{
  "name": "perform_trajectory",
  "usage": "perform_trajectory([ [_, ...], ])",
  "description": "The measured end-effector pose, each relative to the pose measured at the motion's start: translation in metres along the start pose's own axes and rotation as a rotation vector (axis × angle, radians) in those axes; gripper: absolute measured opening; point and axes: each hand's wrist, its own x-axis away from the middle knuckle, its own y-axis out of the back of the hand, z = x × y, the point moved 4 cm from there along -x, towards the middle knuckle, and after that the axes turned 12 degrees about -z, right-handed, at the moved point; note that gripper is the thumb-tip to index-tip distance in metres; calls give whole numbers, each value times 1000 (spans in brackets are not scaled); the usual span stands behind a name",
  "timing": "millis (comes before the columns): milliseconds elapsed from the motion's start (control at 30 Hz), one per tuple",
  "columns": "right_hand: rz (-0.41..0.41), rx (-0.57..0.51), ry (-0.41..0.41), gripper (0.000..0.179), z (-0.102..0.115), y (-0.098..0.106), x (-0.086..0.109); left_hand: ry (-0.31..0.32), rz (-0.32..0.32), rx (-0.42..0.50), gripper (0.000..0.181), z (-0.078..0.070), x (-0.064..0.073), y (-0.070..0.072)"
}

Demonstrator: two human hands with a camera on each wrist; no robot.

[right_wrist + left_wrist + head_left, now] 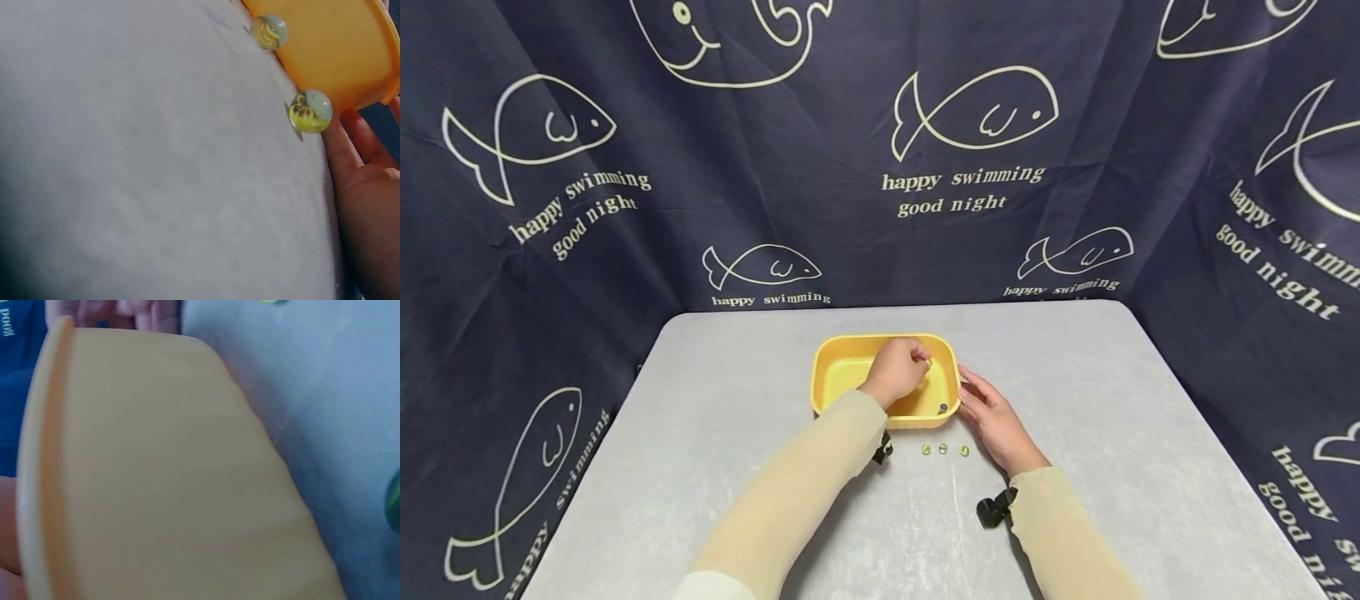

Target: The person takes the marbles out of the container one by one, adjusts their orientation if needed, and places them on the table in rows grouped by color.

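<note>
My left hand (898,367) is inside the yellow basin (842,340), above its floor, and pinches a small greenish marble (928,363) between thumb and fingertips. Most of that hand is hidden behind the basin wall (175,456) in the left wrist view. The fingers of my right hand (997,421) rest against the basin's right outer side. A dark marble (943,408) lies in the basin's near right corner. In front of the basin, three clear marbles with yellow-green swirls sit in a row on the table: a left one (926,449), a middle one (943,448) and a right one (964,451).
The grey table (715,467) extends around the basin on all sides. Dark blue curtains (850,167) with fish drawings hang behind it and at both sides. A black wrist mount (996,508) hangs by the right sleeve, close over the table.
</note>
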Motion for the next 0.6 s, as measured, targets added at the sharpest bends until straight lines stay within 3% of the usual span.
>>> perform_trajectory([
  [133,-6,-3,-13,52,-1,-1,0,-49,-43,-4,5,-2,12,13],
  [400,-13,30,-8,52,-2,-1,1,30,-127,203,11,0,51,45],
  [600,-12,35,-9,53,0,1,1,-6,-172,236,11,-1,82,59],
])
